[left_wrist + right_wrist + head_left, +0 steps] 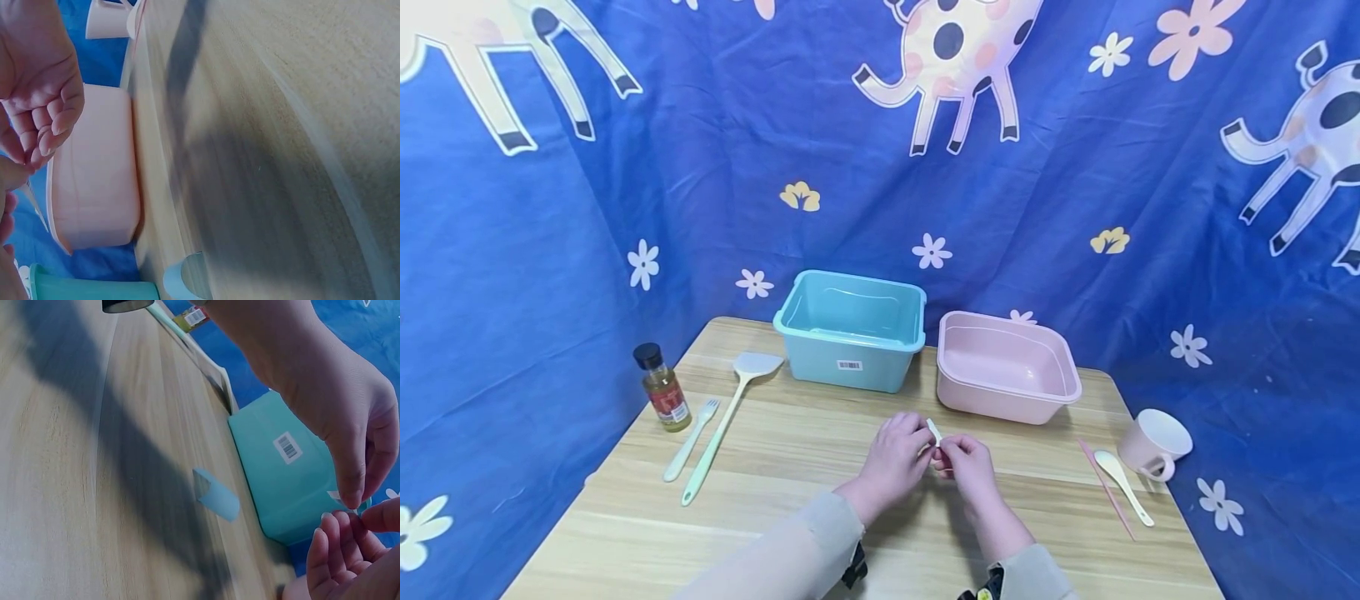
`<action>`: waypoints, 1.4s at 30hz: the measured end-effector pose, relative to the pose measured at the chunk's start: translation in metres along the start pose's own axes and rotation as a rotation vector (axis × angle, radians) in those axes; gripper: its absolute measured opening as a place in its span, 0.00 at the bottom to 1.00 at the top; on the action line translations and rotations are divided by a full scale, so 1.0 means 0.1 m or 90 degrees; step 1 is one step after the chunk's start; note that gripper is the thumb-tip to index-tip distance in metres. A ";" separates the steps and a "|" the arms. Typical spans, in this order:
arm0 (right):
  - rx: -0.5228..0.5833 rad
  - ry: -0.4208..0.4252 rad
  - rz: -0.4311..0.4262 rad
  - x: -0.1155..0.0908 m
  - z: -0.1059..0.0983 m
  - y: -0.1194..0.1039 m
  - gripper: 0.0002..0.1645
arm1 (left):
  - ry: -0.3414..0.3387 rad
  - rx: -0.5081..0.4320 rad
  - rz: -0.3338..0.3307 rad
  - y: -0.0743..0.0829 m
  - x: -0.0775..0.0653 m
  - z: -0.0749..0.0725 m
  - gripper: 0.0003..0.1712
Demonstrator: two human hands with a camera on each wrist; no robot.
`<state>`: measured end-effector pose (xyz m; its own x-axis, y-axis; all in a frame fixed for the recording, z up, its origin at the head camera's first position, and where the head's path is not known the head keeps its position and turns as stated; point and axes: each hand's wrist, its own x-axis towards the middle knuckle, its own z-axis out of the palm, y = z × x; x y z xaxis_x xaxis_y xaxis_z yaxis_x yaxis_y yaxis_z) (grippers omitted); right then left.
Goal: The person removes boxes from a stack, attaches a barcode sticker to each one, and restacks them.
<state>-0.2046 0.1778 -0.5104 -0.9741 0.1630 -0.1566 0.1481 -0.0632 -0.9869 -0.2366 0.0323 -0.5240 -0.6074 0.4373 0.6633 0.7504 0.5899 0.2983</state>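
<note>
Over the middle of the table, my left hand [895, 454] and right hand [967, 468] meet at the fingertips. Between them they pinch a small, thin white strip [933, 429], whose end sticks out past the fingers. It shows as a narrow pale sliver [35, 207] in the left wrist view; what kind of thing it is, I cannot tell. Thumb and forefinger of the left hand [356, 419] press together from above, while the right hand [340, 569] is palm up with its other fingers curled. A curled light blue piece [219, 497] lies on the table below the hands.
At the back stand a teal bin [850, 363] and a pink basin [1000, 404]. On the left are a capped bottle [666, 396], a fork [691, 442] and a spatula [722, 429]. A mug [1150, 442], white spoon [1123, 486] and thin pink stick [1107, 492] lie right.
</note>
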 end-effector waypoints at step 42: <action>0.087 0.110 -0.071 0.02 -0.06 -0.04 0.04 | 0.121 -0.620 -0.632 0.06 0.18 -0.20 0.08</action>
<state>-0.2065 0.1847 -0.5066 -0.9378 0.3415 -0.0626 0.0051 -0.1667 -0.9860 -0.2378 0.0297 -0.4964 -0.9988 -0.0227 -0.0437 -0.0401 -0.1403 0.9893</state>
